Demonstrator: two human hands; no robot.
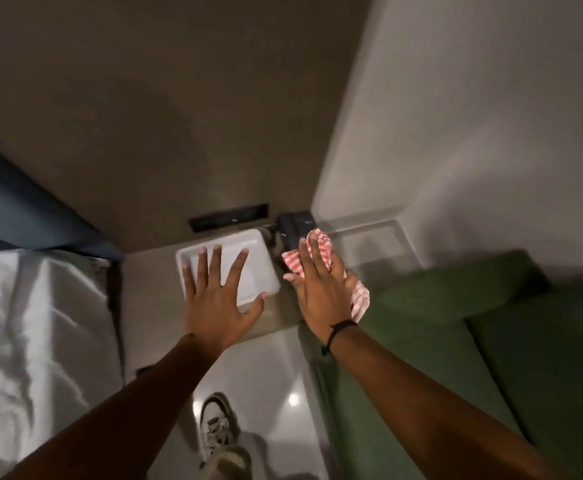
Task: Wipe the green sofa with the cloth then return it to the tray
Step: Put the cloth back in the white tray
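Observation:
A white rectangular tray (262, 261) lies on a low beige side table (144, 282) against the wall. My left hand (217, 292) hovers over the tray with its fingers spread and holds nothing. My right hand (321, 289) grips a red-and-white striped cloth (324, 251), bunched up, just right of the tray and above the table's right end. Part of the cloth hangs below the palm. The green sofa (473, 341) fills the lower right, right of my right arm.
A black telephone (295, 226) stands behind the cloth by the wall corner. A dark slot (229, 218) is set in the wall above the tray. A bed with white sheets (37, 341) lies on the left. My shoe (217, 427) is on the glossy floor.

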